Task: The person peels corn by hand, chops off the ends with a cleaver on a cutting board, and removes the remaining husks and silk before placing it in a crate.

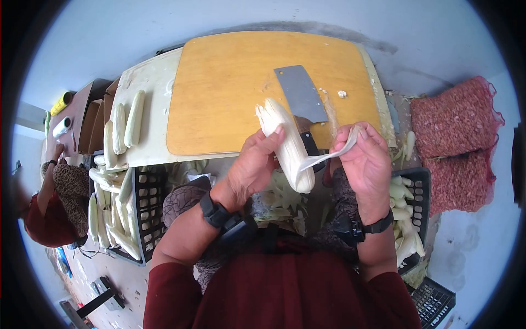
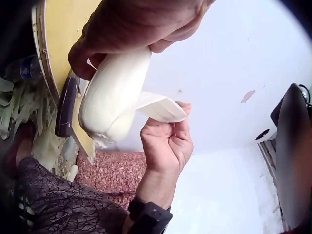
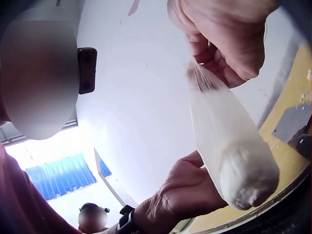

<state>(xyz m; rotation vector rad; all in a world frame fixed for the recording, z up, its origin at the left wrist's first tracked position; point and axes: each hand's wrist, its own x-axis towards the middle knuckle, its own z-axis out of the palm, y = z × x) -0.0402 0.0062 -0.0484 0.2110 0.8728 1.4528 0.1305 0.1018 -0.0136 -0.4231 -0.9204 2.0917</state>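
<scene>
My left hand [image 1: 253, 164] grips a pale ear of corn [image 1: 287, 145] in its husk, held tilted in front of the table edge. Its upper end is ragged and its lower end is rounded. A thin husk leaf [image 1: 327, 156] stands away from the lower part, and my right hand [image 1: 366, 156] pinches its free end. In the left wrist view the leaf [image 2: 163, 107] bends out from the ear. From the right wrist, the leaf [image 3: 214, 112] looks stretched and partly sheer. Beyond the ear, a cleaver [image 1: 300, 90] lies on the yellow board, its black handle pointing toward me.
The yellow board [image 1: 224, 88] covers most of the table. Several pale ears [image 1: 134, 118] lie at its left. Black crates of ears flank me, left [image 1: 150, 219] and right [image 1: 421, 192]. Red mesh sacks [image 1: 457, 120] stand at right. Another person [image 1: 52, 214] sits at far left.
</scene>
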